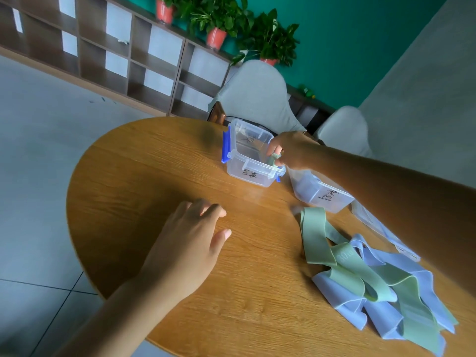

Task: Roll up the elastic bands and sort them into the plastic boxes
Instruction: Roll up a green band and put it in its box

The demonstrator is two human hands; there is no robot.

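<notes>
- The right hand (291,150) reaches over the near rim of the clear plastic box with blue clasps (251,157); its fingers pinch a small rolled green band (276,159) right at that rim.
- The left hand (190,243) lies on the round wooden table (154,176); fingers loose and slightly bent, holding nothing.
- A second clear box (319,189) stands just beside the first, partly behind the right forearm; both carry handwritten labels.
- Unrolled bands lie in a tangled heap on the table near the right arm; green bands (342,264) overlap lilac bands (381,315).
- A clear lid (381,228) rests flat beyond the heap.
- Two grey chairs (255,94) stand behind the table; potted plants (219,24) sit on a shelf unit.
</notes>
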